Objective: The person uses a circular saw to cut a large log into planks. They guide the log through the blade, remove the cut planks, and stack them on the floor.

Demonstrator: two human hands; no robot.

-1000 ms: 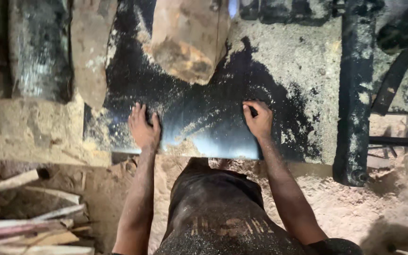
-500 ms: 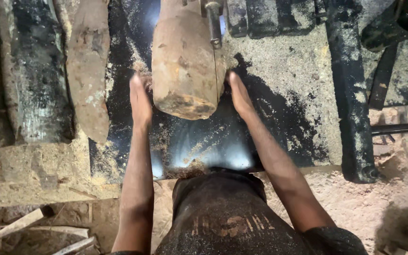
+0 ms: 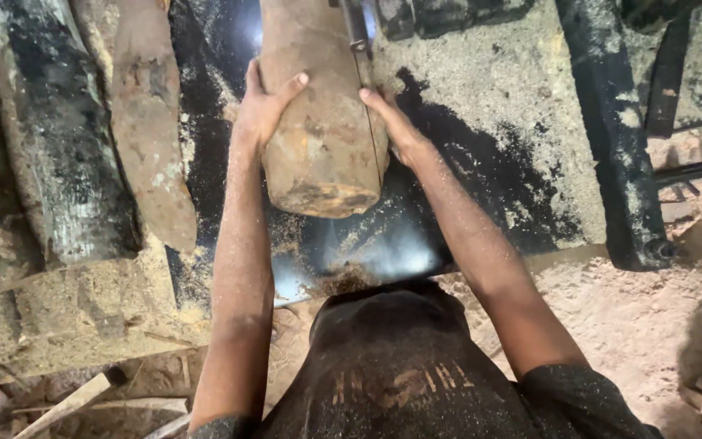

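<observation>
A thick brown log (image 3: 322, 114) lies lengthwise on a dark, sawdust-covered saw table (image 3: 522, 138), its cut end toward me. My left hand (image 3: 263, 102) grips the log's left side, thumb over the top. My right hand (image 3: 392, 122) presses flat against its right side. A thin saw blade (image 3: 357, 28) meets the log near its far right edge, and a cut line runs along that side.
A dark bark slab (image 3: 58, 138) and a rough brown offcut (image 3: 149, 122) lie at the table's left. A black metal rail (image 3: 615, 146) runs along the right. Sawdust covers the floor (image 3: 635, 325); wood scraps (image 3: 75, 402) lie at bottom left.
Both hands went from resting flat on the table's near edge to reaching forward and taking the log's sides. The view has moved closer to the log.
</observation>
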